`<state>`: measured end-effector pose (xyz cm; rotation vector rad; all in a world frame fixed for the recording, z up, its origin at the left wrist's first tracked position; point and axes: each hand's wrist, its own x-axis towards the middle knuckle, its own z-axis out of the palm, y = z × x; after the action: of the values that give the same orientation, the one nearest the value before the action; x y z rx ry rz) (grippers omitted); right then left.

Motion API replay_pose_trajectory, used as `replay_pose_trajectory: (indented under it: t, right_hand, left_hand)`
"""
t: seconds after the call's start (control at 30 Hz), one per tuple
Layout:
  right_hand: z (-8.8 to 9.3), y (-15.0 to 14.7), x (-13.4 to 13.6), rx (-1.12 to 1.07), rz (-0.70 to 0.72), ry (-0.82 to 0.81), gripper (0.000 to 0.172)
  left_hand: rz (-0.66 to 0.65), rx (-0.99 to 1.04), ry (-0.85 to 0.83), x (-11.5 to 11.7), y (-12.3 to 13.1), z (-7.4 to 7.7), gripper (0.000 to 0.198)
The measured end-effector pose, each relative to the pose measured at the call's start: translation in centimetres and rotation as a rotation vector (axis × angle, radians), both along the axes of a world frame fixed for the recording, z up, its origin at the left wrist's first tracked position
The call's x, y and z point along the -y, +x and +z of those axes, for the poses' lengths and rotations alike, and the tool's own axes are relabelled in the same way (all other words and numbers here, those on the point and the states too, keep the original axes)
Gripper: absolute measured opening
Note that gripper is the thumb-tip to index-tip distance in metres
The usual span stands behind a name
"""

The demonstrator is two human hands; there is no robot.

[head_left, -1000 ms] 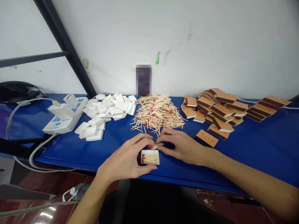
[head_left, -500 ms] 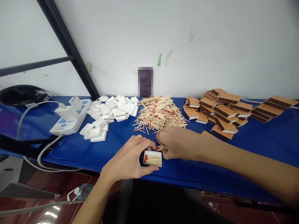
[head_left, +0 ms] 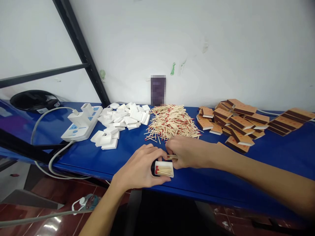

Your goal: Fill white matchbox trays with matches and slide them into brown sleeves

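Observation:
My left hand (head_left: 144,168) is closed around a small white matchbox tray (head_left: 171,173), thumb at the near side and fingers at the far side. Several matches (head_left: 163,170) with red heads lie inside the tray, heads to the left. Just beyond the tray, my right hand (head_left: 180,152) pinches a few matches (head_left: 171,157), which lie crosswise near my left fingertips. A large heap of loose matches (head_left: 173,123) lies behind my right hand. White matchbox trays (head_left: 123,116) are piled to its left, and orange-brown matchbox sleeves (head_left: 240,123) are piled to its right.
A white power strip (head_left: 82,126) with plugs and cables stands on the left of the blue table (head_left: 86,157). Black headgear (head_left: 35,100) lies behind it. A black metal frame (head_left: 85,52) rises at the left. A blurred dark panel (head_left: 158,90) stands against the wall.
The whole view has shifted slightly, so everything appears a little farther right. My left hand keeps the tray. Fewer matches show between my right fingers than before.

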<state>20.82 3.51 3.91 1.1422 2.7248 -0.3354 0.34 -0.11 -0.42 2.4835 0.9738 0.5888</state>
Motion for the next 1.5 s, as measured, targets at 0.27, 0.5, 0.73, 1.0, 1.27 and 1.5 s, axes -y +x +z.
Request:
replay_pose_trajectory:
  t: [0.27,0.5,0.73,1.0,1.27,1.5]
  right_hand:
    - [-0.4,0.5,0.1,-0.033,-0.065,0.018,0.008]
    - [-0.2,0.6,0.9,-0.052,-0.128,0.076,0.013]
    - [-0.2,0.6,0.8,-0.044,-0.108,0.094,0.008]
    - [0.1,0.2,0.9,0.031,-0.084,0.108,0.01]
    - [0.3,-0.3,1.0,0.072,-0.054,0.137,0.01]
    - [-0.1,-0.3,0.6,0.041,-0.068,0.117,0.014]
  left_hand:
    - [0.009,-0.029,0.017,-0.1,-0.1,-0.1,0.041]
    - [0.011,-0.033,0.009,-0.1,-0.1,0.0,0.041]
    - [0.005,-0.032,-0.004,0.0,-0.2,0.1,0.041]
    - [0.013,-0.047,0.0,-0.1,-0.1,0.1,0.041]
    - [0.016,-0.033,-0.015,0.0,-0.1,0.1,0.043]
    - [0.019,-0.025,-0.003,-0.1,0.0,0.2,0.044]
